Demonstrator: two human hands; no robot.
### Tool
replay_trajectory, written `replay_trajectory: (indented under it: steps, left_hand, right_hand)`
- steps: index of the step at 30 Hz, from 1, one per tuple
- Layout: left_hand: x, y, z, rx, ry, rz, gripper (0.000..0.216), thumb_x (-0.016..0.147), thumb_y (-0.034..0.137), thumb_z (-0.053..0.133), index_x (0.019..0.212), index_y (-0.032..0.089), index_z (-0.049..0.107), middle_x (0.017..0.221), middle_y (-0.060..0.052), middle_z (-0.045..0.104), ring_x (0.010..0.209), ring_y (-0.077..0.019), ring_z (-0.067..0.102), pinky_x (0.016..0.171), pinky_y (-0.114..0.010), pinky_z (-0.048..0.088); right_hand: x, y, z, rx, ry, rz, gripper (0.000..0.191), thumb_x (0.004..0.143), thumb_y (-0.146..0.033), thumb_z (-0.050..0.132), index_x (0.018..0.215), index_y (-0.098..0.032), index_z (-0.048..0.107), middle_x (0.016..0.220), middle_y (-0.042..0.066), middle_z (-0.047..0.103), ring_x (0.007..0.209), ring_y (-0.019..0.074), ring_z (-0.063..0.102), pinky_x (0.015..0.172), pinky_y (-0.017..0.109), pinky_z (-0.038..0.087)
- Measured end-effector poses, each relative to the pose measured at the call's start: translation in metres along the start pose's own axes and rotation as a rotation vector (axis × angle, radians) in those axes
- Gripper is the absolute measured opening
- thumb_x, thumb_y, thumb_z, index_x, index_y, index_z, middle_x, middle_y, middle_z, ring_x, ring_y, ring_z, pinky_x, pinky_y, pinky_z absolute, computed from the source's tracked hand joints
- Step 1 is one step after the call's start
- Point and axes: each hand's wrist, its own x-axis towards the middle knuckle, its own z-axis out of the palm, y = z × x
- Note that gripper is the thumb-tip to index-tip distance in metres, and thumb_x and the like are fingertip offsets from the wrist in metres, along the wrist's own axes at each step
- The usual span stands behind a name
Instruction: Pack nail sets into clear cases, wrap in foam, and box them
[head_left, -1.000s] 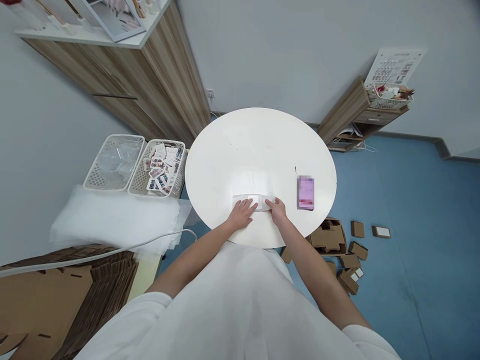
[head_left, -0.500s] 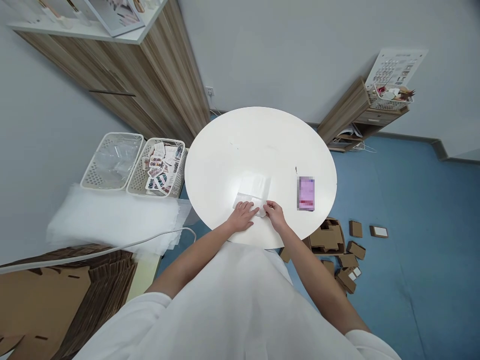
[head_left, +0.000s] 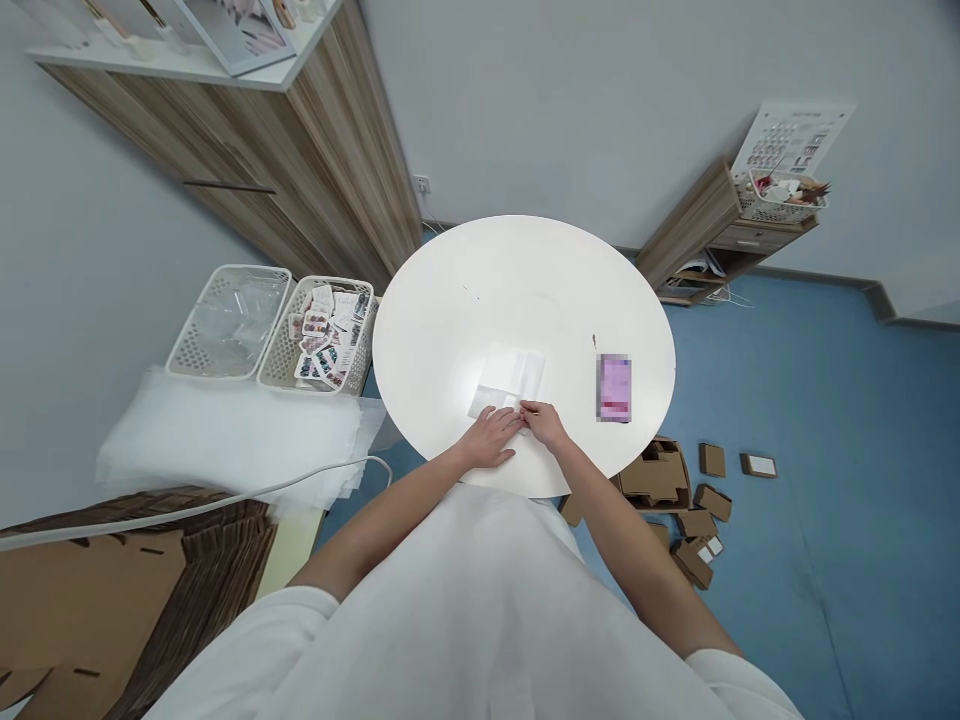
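Just below the frame's centre, my left hand (head_left: 491,438) lies flat, fingers spread, on the near edge of a white folded sheet (head_left: 508,380) on the round bench (head_left: 480,300). My right hand (head_left: 546,426), touching the left, pinches that edge with curled fingers.

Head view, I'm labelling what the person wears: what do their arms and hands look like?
Both arms are bare from above the elbow down, ending in short white sleeves at the upper arms. A white garment covers the torso. The left hand and right hand wear no gloves; no watch, ring or bracelet is visible at this size.
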Motion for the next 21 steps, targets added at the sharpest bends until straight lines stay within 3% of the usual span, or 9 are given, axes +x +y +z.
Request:
replay_trajectory:
  steps: [3,7,11,14,17,21]
  left_hand:
    - [0.001,-0.001,0.002,0.021,-0.033,-0.02,0.045,0.078,0.033,0.046,0.12,0.018,0.043,0.121,-0.011,0.048,0.122,-0.026,0.031,0.1,-0.043,0.014]
    - [-0.003,-0.004,0.005,0.045,-0.043,-0.039,0.042,0.077,0.029,0.047,0.117,0.017,0.044,0.117,-0.011,0.049,0.118,-0.0254,0.034,0.099,-0.044,0.016]
    - [-0.005,-0.004,0.006,0.049,-0.048,-0.053,0.043,0.077,0.027,0.047,0.119,0.017,0.042,0.119,-0.012,0.047,0.117,-0.0247,0.036,0.098,-0.044,0.017]
    - [-0.005,-0.003,0.007,0.045,-0.049,-0.066,0.043,0.078,0.025,0.045,0.12,0.017,0.041,0.122,-0.012,0.046,0.118,-0.0241,0.035,0.099,-0.043,0.017]
    - [-0.005,-0.002,0.006,0.033,-0.056,-0.065,0.043,0.078,0.024,0.044,0.121,0.017,0.04,0.122,-0.012,0.046,0.119,-0.0237,0.035,0.099,-0.043,0.018]
    - [-0.006,-0.004,0.006,0.013,-0.058,-0.072,0.044,0.077,0.022,0.045,0.121,0.017,0.041,0.121,-0.012,0.047,0.12,-0.0238,0.034,0.099,-0.043,0.019]
  right_hand:
    - [0.004,-0.004,-0.005,-0.067,-0.016,-0.019,0.027,0.076,-0.019,0.047,0.096,-0.016,0.064,0.085,0.004,0.066,0.075,0.0136,0.061,0.072,0.028,0.05]
    - [0.002,-0.007,-0.015,-0.171,0.044,-0.075,0.027,0.074,-0.018,0.048,0.096,-0.019,0.064,0.088,0.004,0.064,0.082,0.0158,0.058,0.08,0.032,0.045]
    - [-0.017,0.008,-0.02,-0.402,0.233,-0.355,0.032,0.079,-0.02,0.042,0.105,-0.019,0.06,0.097,0.007,0.057,0.086,0.0175,0.056,0.08,0.034,0.046]
    - [-0.031,0.032,-0.015,-0.513,0.311,-0.486,0.034,0.082,-0.021,0.04,0.111,-0.018,0.056,0.107,0.01,0.055,0.1,0.0204,0.052,0.085,0.036,0.045]
    - [-0.034,0.048,-0.004,-0.653,0.282,-0.574,0.04,0.084,-0.021,0.037,0.123,-0.017,0.046,0.123,0.012,0.048,0.114,0.0227,0.044,0.092,0.04,0.041]
    - [-0.024,0.046,0.01,-0.835,0.215,-0.637,0.045,0.086,-0.018,0.032,0.131,-0.02,0.036,0.133,0.01,0.041,0.122,0.0233,0.037,0.092,0.041,0.04]
